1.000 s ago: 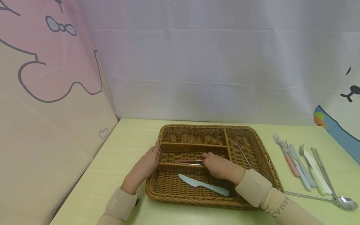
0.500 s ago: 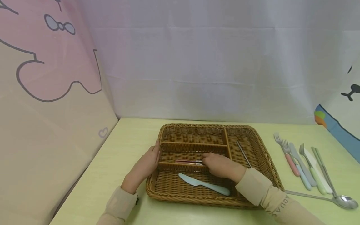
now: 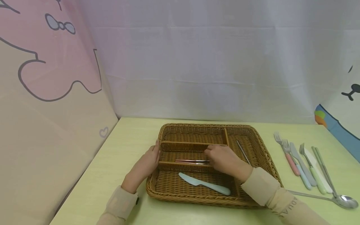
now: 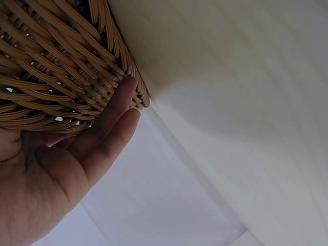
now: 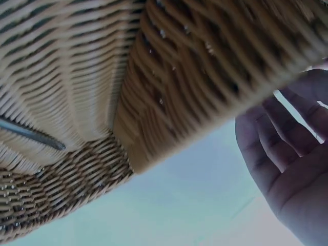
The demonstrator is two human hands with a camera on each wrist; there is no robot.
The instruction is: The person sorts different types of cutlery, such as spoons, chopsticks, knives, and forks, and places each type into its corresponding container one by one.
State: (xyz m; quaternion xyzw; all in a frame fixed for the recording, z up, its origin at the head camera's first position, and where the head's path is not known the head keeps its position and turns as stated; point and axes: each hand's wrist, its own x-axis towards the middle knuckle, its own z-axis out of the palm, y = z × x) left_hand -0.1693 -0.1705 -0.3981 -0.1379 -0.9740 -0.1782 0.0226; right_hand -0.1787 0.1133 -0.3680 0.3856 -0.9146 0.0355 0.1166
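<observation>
A brown wicker cutlery basket [image 3: 197, 203] with divided compartments stands on the table. My left hand [image 3: 147, 161] grips its left rim, with fingers along the outer wall in the left wrist view. Slim pink and silver chopsticks [image 3: 192, 161] lie in the middle compartment, their right ends partly hidden by my right hand [image 3: 226, 161]. That hand is over the right part of the compartment, its fingers loosely bent and apart from the chopsticks. In the right wrist view its fingers [image 5: 287, 123] hang beyond a wicker divider [image 5: 205, 77]. A pale blue knife [image 3: 203, 183] lies in the front compartment.
A thin metal utensil [image 3: 243, 151] lies in the right compartment. To the basket's right are forks [image 3: 291, 159], knives [image 3: 302, 165], green chopsticks [image 3: 322, 165] and a long spoon [image 3: 344, 202]. Curtains [image 3: 211, 62] stand behind and beside the table.
My right hand has lifted off the chopsticks and shifted up and right, toward the rear divider. The chopsticks stay in place. My left hand has not moved.
</observation>
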